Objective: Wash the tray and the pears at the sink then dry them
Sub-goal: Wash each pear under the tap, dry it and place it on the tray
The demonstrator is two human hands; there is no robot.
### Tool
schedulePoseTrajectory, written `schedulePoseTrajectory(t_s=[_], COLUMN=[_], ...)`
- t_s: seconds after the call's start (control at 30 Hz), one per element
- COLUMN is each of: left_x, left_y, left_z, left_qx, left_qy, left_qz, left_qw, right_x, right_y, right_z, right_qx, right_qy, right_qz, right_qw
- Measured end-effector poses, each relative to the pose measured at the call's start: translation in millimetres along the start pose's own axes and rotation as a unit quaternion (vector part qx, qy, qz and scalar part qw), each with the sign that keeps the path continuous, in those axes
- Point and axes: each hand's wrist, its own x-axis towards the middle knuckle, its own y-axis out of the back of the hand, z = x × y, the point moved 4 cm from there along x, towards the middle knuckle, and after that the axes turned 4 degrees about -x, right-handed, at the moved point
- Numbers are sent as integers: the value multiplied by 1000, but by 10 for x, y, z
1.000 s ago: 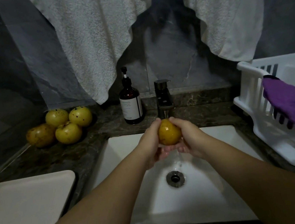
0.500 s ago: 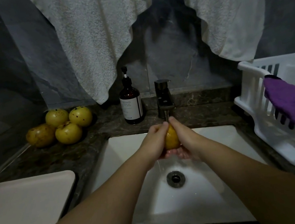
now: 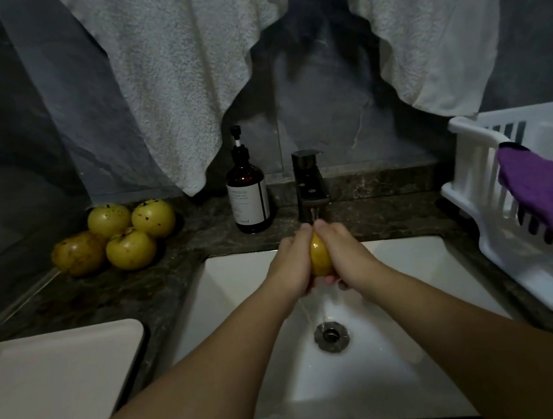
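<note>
A yellow pear (image 3: 320,257) is held between my left hand (image 3: 291,264) and my right hand (image 3: 346,256), both cupped round it under the running dark faucet (image 3: 310,184) above the white sink (image 3: 249,281). Only a narrow strip of the pear shows between my palms. Water streams off my hands toward the drain (image 3: 331,335). Several more spotted yellow pears (image 3: 116,236) lie in a cluster on the dark counter at the left. A pale tray (image 3: 47,390) lies flat on the counter at the lower left.
A brown soap pump bottle (image 3: 248,195) stands left of the faucet. A white dish rack (image 3: 510,217) with a purple cloth (image 3: 549,192) draped over its rim fills the right counter. White towels (image 3: 184,82) hang on the wall behind.
My hands have closed in round the pear and turned it, so less of it shows now. They stay under the running water.
</note>
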Motion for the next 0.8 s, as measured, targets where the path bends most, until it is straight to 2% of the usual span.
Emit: schedulePoseTrajectory(t_s=[0.07, 0.17, 0.2, 0.33, 0.47, 0.63, 0.67, 0.73, 0.8], left_x=[-13, -81, -83, -25, -84, -72, -79, -92, -84], left_y=[2, -44, -44, 27, 7, 39, 53, 87, 123], left_z=[2, -34, -34, 4, -39, 14, 11, 10, 15], left_qx=[18, -49, -67, -29, -89, -106, -116, -99, -74], left_qy=[-13, 70, 75, -6, 90, 51, 51, 45, 33], left_qz=[19, -27, -33, 20, -41, 4, 6, 8, 19], left_qw=[1000, 996, 994, 999, 991, 993, 992, 994, 997], right_x=[-12, 7, 0, -42, -28, -55, -51, -30, -60], right_y=[-1, 21, 21, -6, -2, 0, 12, 39, 24], right_z=[10, -10, -6, 11, 0, -73, -76, -2, 67], right_qx=[41, -35, -42, -5, -96, -89, -64, 61, 202], right_qy=[-41, 45, 56, -41, 83, 95, 75, -23, -123], right_qz=[-7, 24, 24, -12, 13, -14, -6, -12, -50], right_qw=[998, 998, 997, 999, 992, 991, 995, 998, 970])
